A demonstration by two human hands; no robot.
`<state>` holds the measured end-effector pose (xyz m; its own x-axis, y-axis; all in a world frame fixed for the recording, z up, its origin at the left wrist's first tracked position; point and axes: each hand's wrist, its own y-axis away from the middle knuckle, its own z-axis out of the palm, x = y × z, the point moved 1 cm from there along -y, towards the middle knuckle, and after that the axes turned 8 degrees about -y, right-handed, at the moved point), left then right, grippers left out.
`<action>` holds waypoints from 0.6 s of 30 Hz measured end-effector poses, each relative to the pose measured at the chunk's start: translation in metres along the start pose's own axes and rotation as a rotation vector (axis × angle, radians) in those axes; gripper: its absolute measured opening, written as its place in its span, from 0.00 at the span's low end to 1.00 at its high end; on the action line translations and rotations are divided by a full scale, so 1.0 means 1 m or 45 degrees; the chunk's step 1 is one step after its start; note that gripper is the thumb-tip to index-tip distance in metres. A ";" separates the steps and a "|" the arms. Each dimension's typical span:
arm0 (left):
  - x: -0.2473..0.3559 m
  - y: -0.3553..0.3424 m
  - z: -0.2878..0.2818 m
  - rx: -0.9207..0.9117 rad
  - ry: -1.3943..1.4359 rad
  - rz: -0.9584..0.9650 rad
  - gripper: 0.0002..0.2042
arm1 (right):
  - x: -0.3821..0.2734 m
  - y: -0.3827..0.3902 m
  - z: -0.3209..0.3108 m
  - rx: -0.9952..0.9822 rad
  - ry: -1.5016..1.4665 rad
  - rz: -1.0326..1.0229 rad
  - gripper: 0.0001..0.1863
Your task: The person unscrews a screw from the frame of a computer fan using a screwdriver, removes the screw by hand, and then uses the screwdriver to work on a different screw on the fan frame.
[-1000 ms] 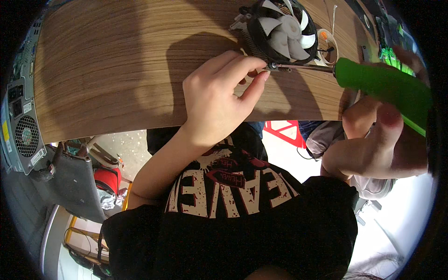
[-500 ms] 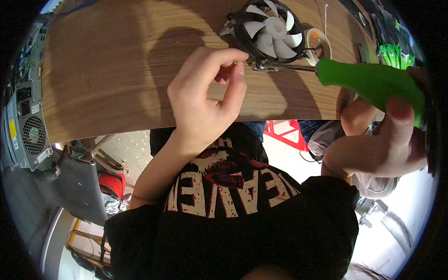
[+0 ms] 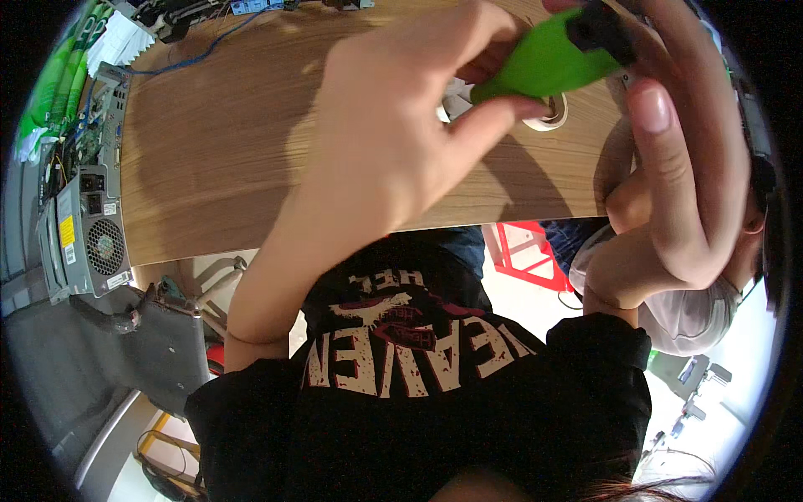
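My left hand point(image 3: 381, 125) reaches up over the table, thumb and fingers closed around the narrow front end of a screwdriver's green handle point(image 3: 544, 58). The screwdriver's shaft is hidden. At the handle's black butt end is my right hand point(image 3: 690, 159), its thumb stretched away from the handle and its fingers apart. Some of those fingers pass behind the black end, so their contact with it is unclear. A small white part of the cooling fan point(image 3: 457, 99) shows beneath my left hand, which covers the rest. Beside it lies a roll of tape point(image 3: 552, 121).
A metal computer case point(image 3: 90, 226) stands along the table's left edge, and a blue cable point(image 3: 194, 58) runs over the wooden table point(image 3: 217, 151). Another person point(image 3: 690, 309) sits close on the right. A dark chair point(image 3: 159, 351) is at the lower left, a red frame point(image 3: 531, 255) below the table.
My left hand has risen from beside the fan to the screwdriver handle. The screwdriver has been lifted and turned, and my right thumb has come off it. The view has shifted left.
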<state>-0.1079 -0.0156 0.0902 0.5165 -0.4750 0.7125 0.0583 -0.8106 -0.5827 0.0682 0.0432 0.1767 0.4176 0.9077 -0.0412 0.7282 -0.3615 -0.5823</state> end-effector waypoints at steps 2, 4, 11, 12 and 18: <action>0.001 0.000 -0.010 -0.080 0.081 -0.032 0.19 | -0.004 -0.003 -0.004 -0.082 0.055 -0.040 0.18; 0.001 -0.003 -0.014 -0.143 0.171 -0.034 0.18 | -0.008 -0.006 -0.006 -0.137 0.120 -0.082 0.16; -0.004 -0.012 -0.002 -0.091 0.089 -0.170 0.20 | -0.015 -0.016 -0.004 -0.209 0.406 -0.181 0.12; -0.003 -0.012 -0.004 -0.067 0.076 -0.110 0.16 | -0.016 -0.020 -0.002 -0.188 0.437 -0.176 0.11; -0.004 -0.014 -0.011 -0.105 0.166 -0.171 0.11 | -0.015 -0.039 0.026 0.120 0.154 -0.074 0.18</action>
<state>-0.1199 -0.0060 0.1001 0.3932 -0.3965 0.8296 0.0461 -0.8926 -0.4485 0.0193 0.0498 0.1793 0.4424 0.8923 0.0895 0.7014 -0.2821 -0.6546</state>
